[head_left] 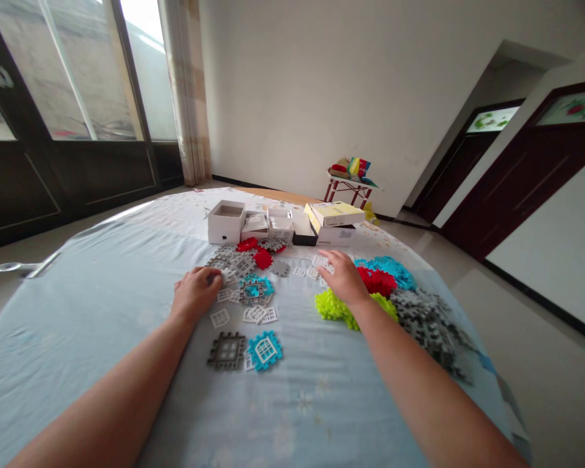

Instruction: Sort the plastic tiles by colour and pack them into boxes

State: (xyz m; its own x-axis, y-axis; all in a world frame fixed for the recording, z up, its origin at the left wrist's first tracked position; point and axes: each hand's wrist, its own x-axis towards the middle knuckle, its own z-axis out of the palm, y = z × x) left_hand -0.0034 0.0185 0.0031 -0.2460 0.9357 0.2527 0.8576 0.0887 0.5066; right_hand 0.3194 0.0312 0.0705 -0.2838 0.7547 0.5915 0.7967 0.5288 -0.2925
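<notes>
Left hand: [195,292] palm down on the surface, fingers curled loosely; fingertips touch a small white window-shaped insert at the edge of a grey tile cluster. Cannot tell whether anything is pinched under the fingers.
Right hand: [342,276] palm down, fingers spread flat over a scatter of small white inserts [316,268]; nothing gripped that can be seen.
Surface: [102,305] rounded top under a pale blue cloth, faint floral print, soft wrinkles.
Tiles between the hands: one teal-and-grey stacked piece [255,288], toothed square outline, plastic; loose white lattice inserts [259,315] just nearer than it, about four.
Tiles nearer than the hands: one grey square frame tile [227,351] with notched edges, touching one teal tile with a white arched window [265,349].
Piles right of the right hand: lime green pile [334,305] under the wrist; red pile [377,281]; teal pile [387,266]; large grey pile [431,322]. Counts not readable, pieces interlock.
Tiles beyond the left hand: grey cluster [234,263]; red pieces [256,252], roughly three.
Boxes beyond both hands: open white cardboard box [225,221], square; two smaller white boxes [268,226]; one yellow-lidded flat box [335,213] on a black tray.
Cut off: both forearms leave the bottom edge; grey pile runs off the surface rim.
</notes>
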